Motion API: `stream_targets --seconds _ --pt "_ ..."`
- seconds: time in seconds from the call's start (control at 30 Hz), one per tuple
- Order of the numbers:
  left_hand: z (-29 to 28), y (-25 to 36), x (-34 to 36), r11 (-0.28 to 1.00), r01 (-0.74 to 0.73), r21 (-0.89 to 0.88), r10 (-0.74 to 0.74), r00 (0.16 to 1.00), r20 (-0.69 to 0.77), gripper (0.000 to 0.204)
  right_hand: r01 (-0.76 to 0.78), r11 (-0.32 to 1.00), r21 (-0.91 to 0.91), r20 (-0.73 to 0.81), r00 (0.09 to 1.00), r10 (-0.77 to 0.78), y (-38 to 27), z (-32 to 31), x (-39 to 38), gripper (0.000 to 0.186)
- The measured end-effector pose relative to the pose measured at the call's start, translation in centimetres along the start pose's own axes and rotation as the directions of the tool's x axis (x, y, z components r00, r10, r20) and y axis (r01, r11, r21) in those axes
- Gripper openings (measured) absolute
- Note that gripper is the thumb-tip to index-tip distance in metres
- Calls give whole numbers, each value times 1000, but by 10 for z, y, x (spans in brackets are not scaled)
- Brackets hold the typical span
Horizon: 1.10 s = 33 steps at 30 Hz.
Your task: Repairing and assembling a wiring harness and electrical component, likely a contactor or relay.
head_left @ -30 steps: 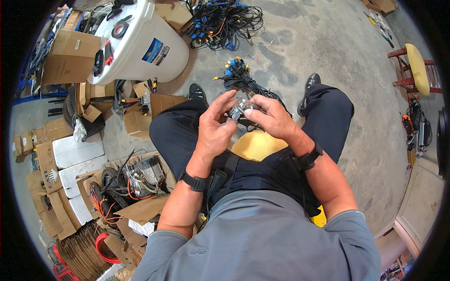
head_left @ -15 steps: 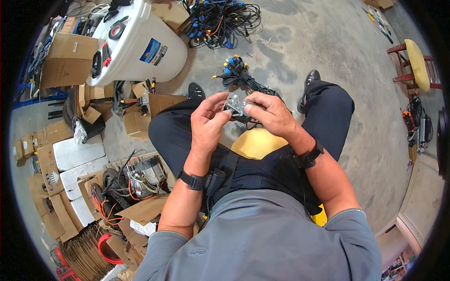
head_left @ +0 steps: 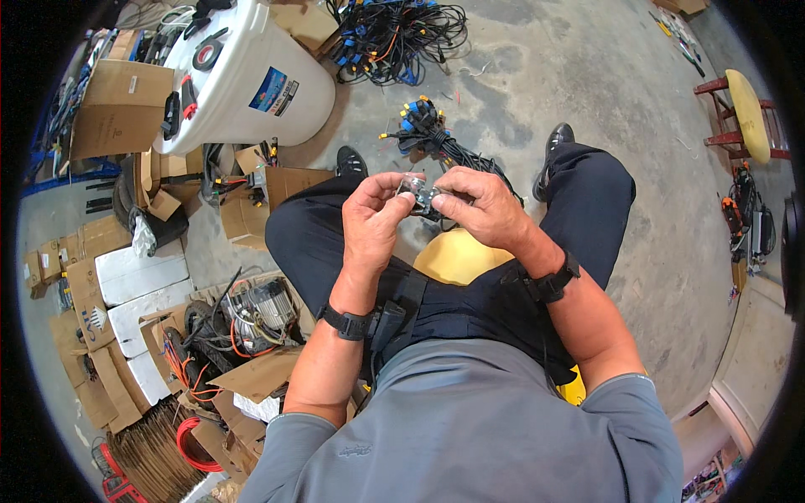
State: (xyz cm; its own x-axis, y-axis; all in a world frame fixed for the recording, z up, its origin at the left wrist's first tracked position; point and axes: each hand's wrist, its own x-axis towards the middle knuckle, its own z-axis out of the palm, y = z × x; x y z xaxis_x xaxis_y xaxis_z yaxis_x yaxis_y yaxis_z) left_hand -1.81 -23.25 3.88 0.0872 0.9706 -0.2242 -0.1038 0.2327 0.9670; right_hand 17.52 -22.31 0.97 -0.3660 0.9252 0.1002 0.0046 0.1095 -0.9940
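Above the yellow seat (head_left: 459, 256) between my thighs, my two hands hold a small silvery metal part (head_left: 418, 189) with dark gaps in it. My left hand (head_left: 369, 220) pinches its left side between thumb and fingers. On the other side, the thumb and fingers of my right hand (head_left: 485, 203) are closed at its right edge, on what looks like a thin metal piece. The fingertips cover much of the part, so its exact kind is unclear. Just beyond it on the floor lies a bundle of black cables (head_left: 449, 149) with yellow and blue ends.
A larger cable heap (head_left: 398, 46) lies farther off. At the far left stands a white tub (head_left: 306, 105) with tape and tools on its lid. Cardboard boxes (head_left: 113, 126), a motor (head_left: 267, 308) and a wire spool (head_left: 147, 448) crowd the left. A padded chair (head_left: 746, 117) stands right.
The metal part has been turned in my hands, showing a different side. My right hand has shifted slightly left and down; the left has barely moved.
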Motion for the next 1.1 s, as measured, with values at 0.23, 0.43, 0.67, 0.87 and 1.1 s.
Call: stream_targets --seconds 0.23,0.43,0.67,0.87,1.1 --pt "-2 6 14 999 44 -28 -43 999 25 20 -67 998 -22 -19 998 66 -7 -4 9 15" --pt "2 20 49 987 -121 -106 136 981 142 48 -223 974 37 -47 973 225 -26 -26 43 19" --pt "9 45 125 984 -143 -109 164 963 216 74 -214 965 153 -64 972 226 -30 -59 117 21" --pt "-4 44 192 997 -67 -48 78 959 273 61 -162 966 -202 37 984 172 -20 -92 179 40" --pt "2 34 237 999 20 -41 -3 928 374 61 -301 953 -26 21 953 301 1 -111 203 45"
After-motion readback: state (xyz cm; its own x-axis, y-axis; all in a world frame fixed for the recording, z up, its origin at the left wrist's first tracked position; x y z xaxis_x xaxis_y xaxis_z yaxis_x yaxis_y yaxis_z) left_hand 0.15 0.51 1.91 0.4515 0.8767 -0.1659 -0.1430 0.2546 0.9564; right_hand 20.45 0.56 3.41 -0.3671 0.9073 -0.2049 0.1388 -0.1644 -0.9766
